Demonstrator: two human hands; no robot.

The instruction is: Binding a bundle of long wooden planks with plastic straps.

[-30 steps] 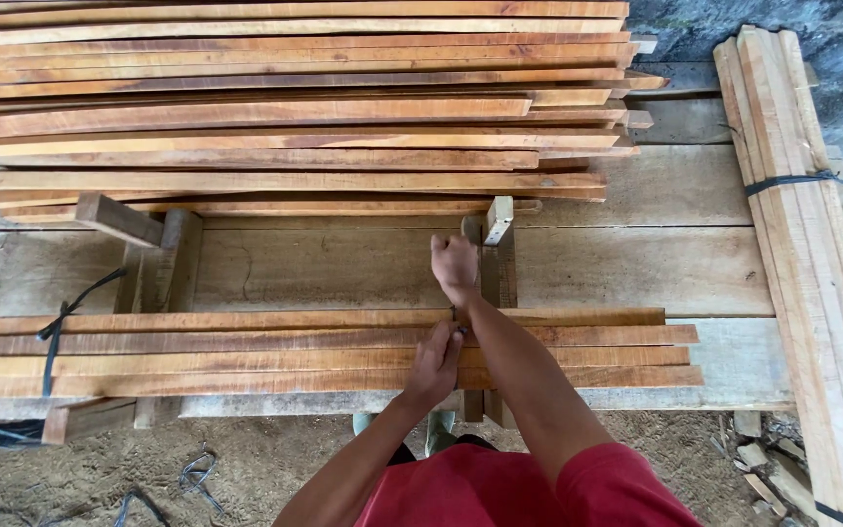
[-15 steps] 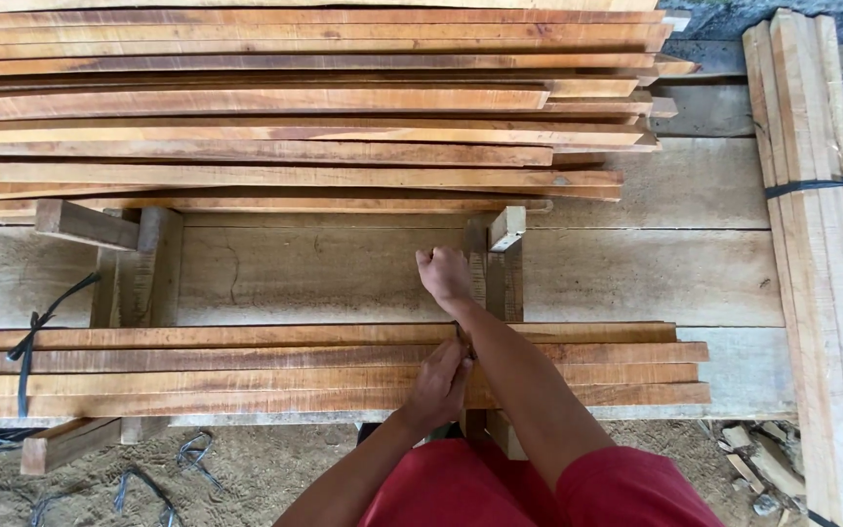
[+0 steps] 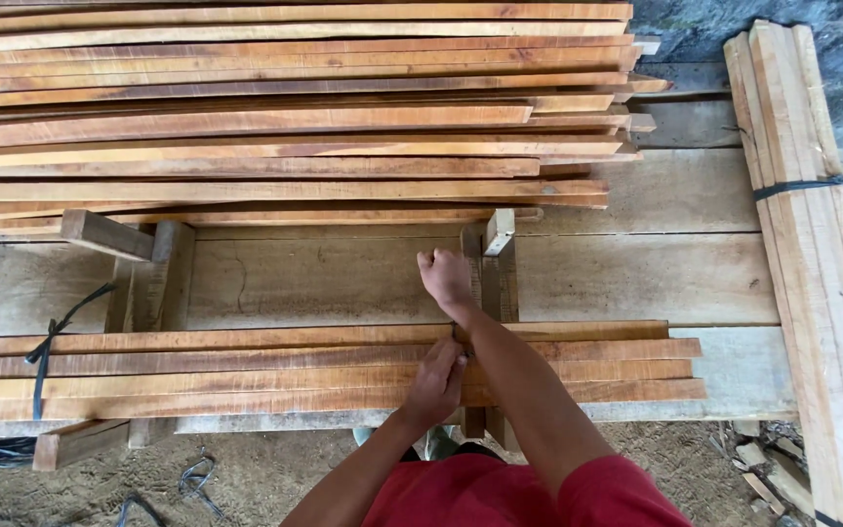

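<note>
Plank bench (image 3: 343,278) over dirt floor (image 3: 265,478). Loose slat pile (image 3: 285,107) at far side; near bundle (image 3: 246,371) along front edge. Right hand (image 3: 446,278) fisted beyond bundle; left hand (image 3: 438,383) clenched on bundle, contents unclear.

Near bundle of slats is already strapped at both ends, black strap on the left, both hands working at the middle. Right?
Not quite. The head view shows the near bundle of slats with a black strap near its left end only; no strap shows at the right end. The left hand and right hand are at the middle, as stated.
</note>
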